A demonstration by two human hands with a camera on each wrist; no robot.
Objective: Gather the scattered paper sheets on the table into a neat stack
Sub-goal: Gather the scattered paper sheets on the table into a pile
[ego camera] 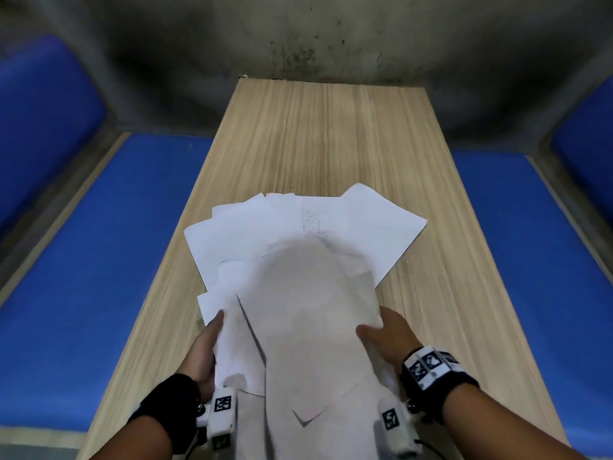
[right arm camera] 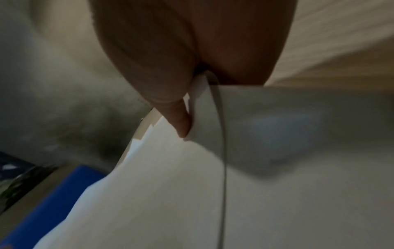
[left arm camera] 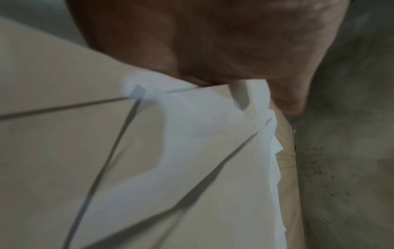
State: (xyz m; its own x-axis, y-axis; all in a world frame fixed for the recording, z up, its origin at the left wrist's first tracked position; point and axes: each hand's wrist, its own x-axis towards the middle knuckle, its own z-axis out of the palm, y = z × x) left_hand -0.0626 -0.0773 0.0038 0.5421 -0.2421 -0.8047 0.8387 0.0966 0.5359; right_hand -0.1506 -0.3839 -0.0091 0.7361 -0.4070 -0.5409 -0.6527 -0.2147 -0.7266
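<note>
Sheets (ego camera: 298, 260), several and fanned, pinched by left hand (ego camera: 205, 353) and right hand (ego camera: 388, 340) over one table (ego camera: 315, 134).

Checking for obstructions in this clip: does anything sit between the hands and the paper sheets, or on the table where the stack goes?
Nothing visible does. The left hand and right hand already hold the paper sheets by their sides, and the table shows only bare wood beyond.
</note>
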